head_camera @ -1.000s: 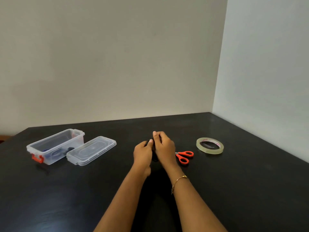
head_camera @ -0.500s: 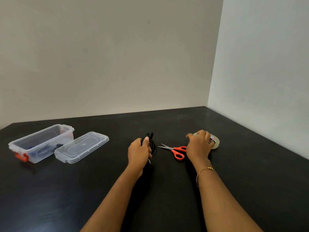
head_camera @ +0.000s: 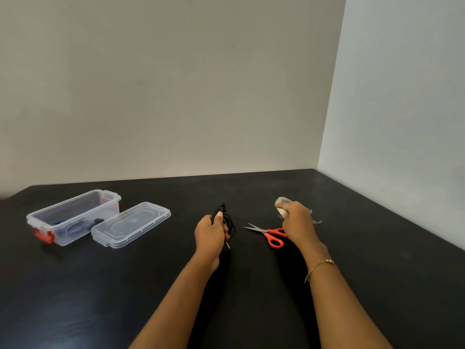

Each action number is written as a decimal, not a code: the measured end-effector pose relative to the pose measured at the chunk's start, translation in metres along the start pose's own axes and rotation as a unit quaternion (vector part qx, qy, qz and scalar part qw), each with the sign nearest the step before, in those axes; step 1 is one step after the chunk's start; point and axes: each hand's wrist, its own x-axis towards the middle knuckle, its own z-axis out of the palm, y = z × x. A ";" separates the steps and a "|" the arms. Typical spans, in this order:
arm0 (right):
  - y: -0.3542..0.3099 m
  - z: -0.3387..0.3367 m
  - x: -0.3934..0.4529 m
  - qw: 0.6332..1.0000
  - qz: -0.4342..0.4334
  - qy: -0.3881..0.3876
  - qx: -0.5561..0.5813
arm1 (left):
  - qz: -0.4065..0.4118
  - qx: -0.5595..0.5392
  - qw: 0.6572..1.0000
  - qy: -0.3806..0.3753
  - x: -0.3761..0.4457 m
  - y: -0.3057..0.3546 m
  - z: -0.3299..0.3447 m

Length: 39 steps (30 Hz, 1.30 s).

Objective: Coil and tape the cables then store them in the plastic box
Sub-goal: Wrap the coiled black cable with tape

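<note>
Gripping the coiled black cable in its curled fingers, the left hand holds it just above the table, while the right hand closes around the tape roll just beyond the orange scissors. With only one hand on it, the coil could spring loose before any tape reaches it. The tape end is blurred, so finding it one-handed may be difficult, and the open plastic box sits well apart to the left, beside its lid.

Clear plastic box, matt black table, metal-bladed scissors
</note>
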 end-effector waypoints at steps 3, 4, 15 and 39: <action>-0.014 -0.002 -0.005 0.996 -0.049 0.019 0.077 | 0.014 -0.022 1.000 0.018 0.001 0.004 -0.003; -0.019 -0.003 -0.008 0.992 -0.062 0.020 0.107 | 0.020 -0.028 0.999 0.024 0.001 0.005 -0.005; -0.062 -0.008 -0.030 0.954 -0.139 -0.052 0.261 | 0.051 -0.081 0.995 0.039 -0.003 0.018 -0.013; -0.075 0.009 -0.036 0.926 -0.329 -0.013 0.186 | -0.046 -0.102 0.993 0.034 -0.006 0.031 -0.026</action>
